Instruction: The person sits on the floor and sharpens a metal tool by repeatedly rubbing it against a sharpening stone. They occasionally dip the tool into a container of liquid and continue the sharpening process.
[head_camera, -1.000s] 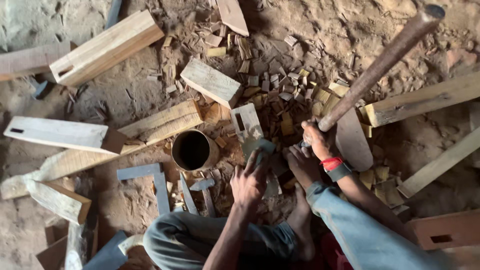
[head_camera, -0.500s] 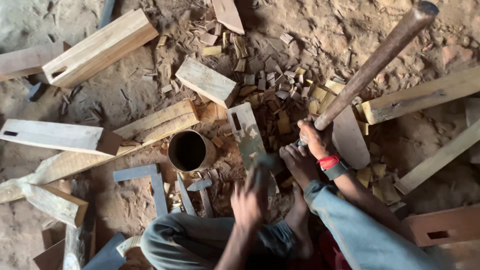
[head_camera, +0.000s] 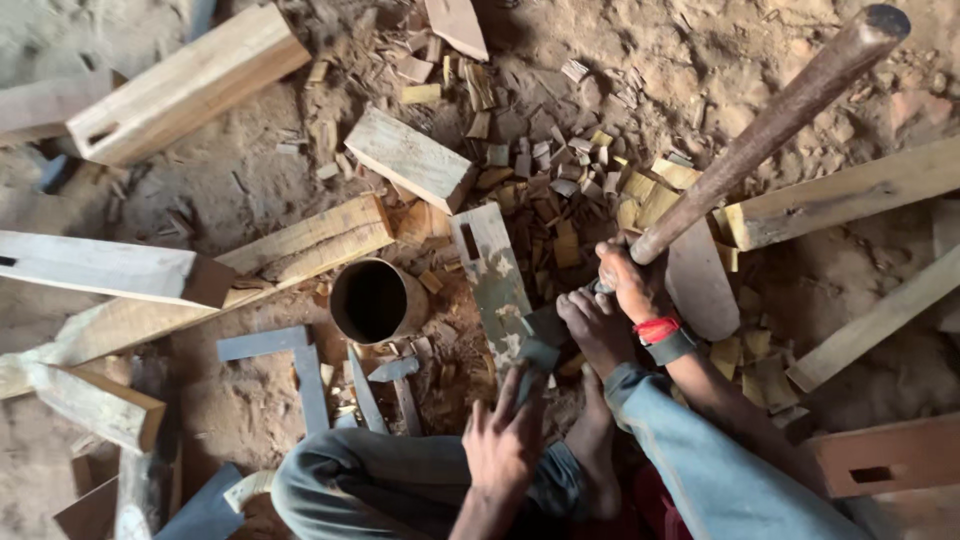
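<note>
I sit on a dirt floor among wood offcuts. My right hand (head_camera: 628, 283) grips the long wooden handle (head_camera: 770, 125) of a tool, which slants up toward the top right; its head is hidden behind my hand and foot. A bare foot (head_camera: 592, 325) rests on the near end of a grey slotted wooden piece (head_camera: 498, 280) that lies on the ground. My left hand (head_camera: 507, 440) hovers just below that piece's near end, fingers spread, holding nothing.
A round open tin (head_camera: 372, 300) stands left of the grey piece. A metal square (head_camera: 290, 360) and small blades lie below it. Wooden beams (head_camera: 190, 85) with mortise slots, a short block (head_camera: 412, 157), planks (head_camera: 850, 190) and several chips surround me.
My left hand has drawn back from the grey piece toward my knee. The right hand and handle stay nearly where they were.
</note>
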